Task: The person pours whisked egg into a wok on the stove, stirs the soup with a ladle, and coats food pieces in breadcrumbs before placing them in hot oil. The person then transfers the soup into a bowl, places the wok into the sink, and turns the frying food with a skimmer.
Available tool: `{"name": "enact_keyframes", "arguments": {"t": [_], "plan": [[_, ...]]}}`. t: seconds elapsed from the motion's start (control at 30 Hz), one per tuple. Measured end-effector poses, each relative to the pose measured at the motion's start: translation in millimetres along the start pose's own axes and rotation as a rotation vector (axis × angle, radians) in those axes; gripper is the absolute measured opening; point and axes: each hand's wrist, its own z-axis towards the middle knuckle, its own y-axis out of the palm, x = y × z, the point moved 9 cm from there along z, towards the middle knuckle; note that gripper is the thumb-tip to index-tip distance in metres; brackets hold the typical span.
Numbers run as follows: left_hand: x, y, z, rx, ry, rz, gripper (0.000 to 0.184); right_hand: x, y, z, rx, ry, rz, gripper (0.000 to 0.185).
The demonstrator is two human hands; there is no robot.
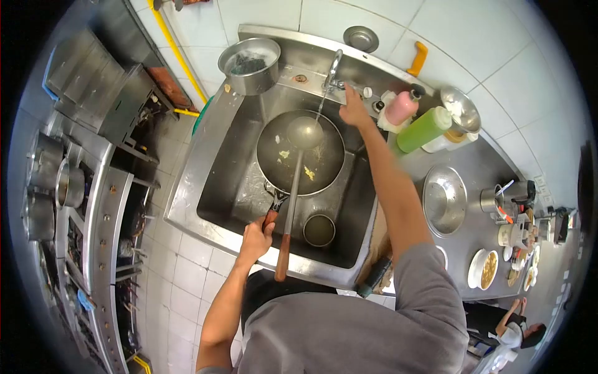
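A dark wok [268, 149] lies in the steel sink [215, 187], with bits of yellow food inside. My left hand [254, 242] is closed around its wooden handle [271, 218]. A long ladle [294, 193] rests with its bowl in the wok and its wooden end over the sink's front rim, beside my left hand and apart from it. Water runs from the faucet [334, 67] into the wok by the ladle's bowl. At the faucet's lever, my right hand [354, 111] has its index finger stretched out and seems to touch it; the other fingers are partly hidden.
A small round cup [319, 230] stands in the sink. On the back left corner sits a steel pot [250, 68]. A pink pump bottle [402, 107], a green bottle [423, 129] and a steel bowl [444, 201] stand to the right. Another person [514, 327] is at far right.
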Motion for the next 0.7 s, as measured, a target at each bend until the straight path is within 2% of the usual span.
{"name": "enact_keyframes", "arguments": {"t": [0.07,0.2,0.27,0.37,0.4,0.43,0.53,0.57,0.63,0.67,0.7], "plan": [[0.5,-1.1,0.5,0.001,-0.048,-0.013,0.024,13.4,16.1,12.5,-0.340,0.101,-0.109,0.039],[-6.1,-5.1,-6.8,0.027,-0.097,-0.007,0.028,6.0,-6.3,9.3,-0.313,0.151,-0.123,0.040],[-5.7,-19.6,-13.9,0.162,0.031,0.087,0.031,-34.8,-48.4,-13.5,-0.112,0.072,-0.020,0.039],[-7.1,-47.4,-29.2,0.176,0.075,-0.060,0.033,-59.2,-60.5,-74.6,-0.204,0.333,0.082,0.036],[-7.7,-61.1,-38.7,0.271,0.139,-0.061,0.030,-77.2,-63.2,-98.0,-0.251,0.414,0.121,0.036],[-11.4,-68.7,-48.3,0.266,0.148,-0.069,0.030,-100.2,-65.2,-120.9,-0.298,0.464,0.149,0.033],[-46.2,-102.4,-89.0,0.354,0.125,-0.253,0.026,-164.2,-64.6,-188.9,-0.278,0.467,0.256,0.033],[-77.1,-108.0,-105.2,0.381,0.073,-0.337,0.023,-193.9,-63.9,-203.8,-0.299,0.546,0.335,0.030],[-123.6,-115.0,-132.7,0.405,0.036,-0.431,0.020,-262.9,-58.1,-223.1,-0.303,0.544,0.436,0.023],[-152.1,-110.8,-143.4,0.350,-0.089,-0.515,0.020,-294.5,-44.4,-238.7,-0.440,0.592,0.558,0.023],[-185.9,-103.9,-157.6,0.293,-0.214,-0.595,0.019,-337.9,-37.7,-240.9,-0.509,0.530,0.642,0.023]]}}
